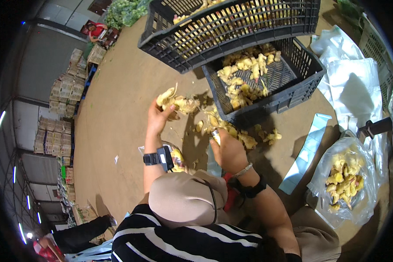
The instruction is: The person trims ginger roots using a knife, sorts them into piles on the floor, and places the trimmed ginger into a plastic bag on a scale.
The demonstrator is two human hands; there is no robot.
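My left hand (158, 117) holds a knobbly piece of ginger root (186, 105) up over the floor, thumb across it. In my right hand (232, 152) is a small tool with a pale handle and a metal end (216, 136); my fist hides the rest, so I cannot tell its kind. Loose ginger pieces (248, 140) lie on the floor just beyond the right hand. Past them stands a black plastic crate (249, 116) with ginger roots (244, 93) along its left side and back. A second black crate (196, 49), tilted and holding more ginger, overlaps its far side.
At right, an open clear plastic bag (368, 206) contains ginger. Flat plastic bags (353, 78) lie beyond it, near a dark handle-like object (375, 127). A light-blue strip (306, 154) crosses the floor. Stacked boxes (65, 90) and other people (97, 31) are farther off.
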